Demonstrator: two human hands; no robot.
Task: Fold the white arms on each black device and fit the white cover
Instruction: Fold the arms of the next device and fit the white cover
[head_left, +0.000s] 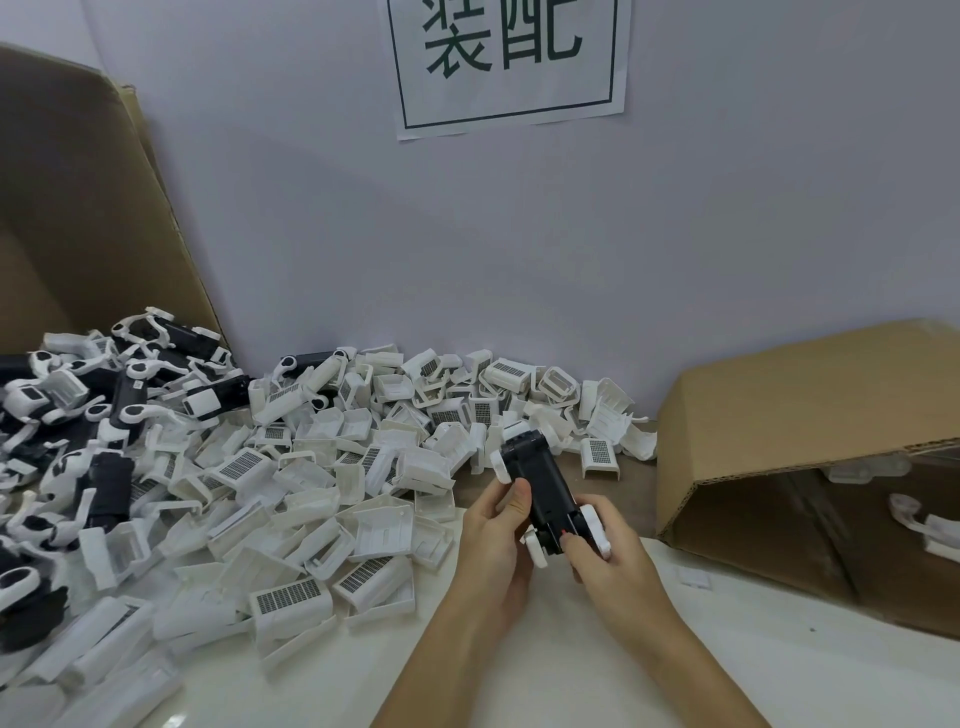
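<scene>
Both hands hold one black device (537, 480) above the table (571, 675). Left hand (496, 525) grips its left side, thumb on top. Right hand (605, 551) pinches its near end. Covers (322, 467) lie piled left of the device.

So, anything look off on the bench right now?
Only small things: the cardboard box on the right lies tipped on its side, white parts inside, and a small white scrap sits loose beside it. Both hands hold the black device normally.
</scene>
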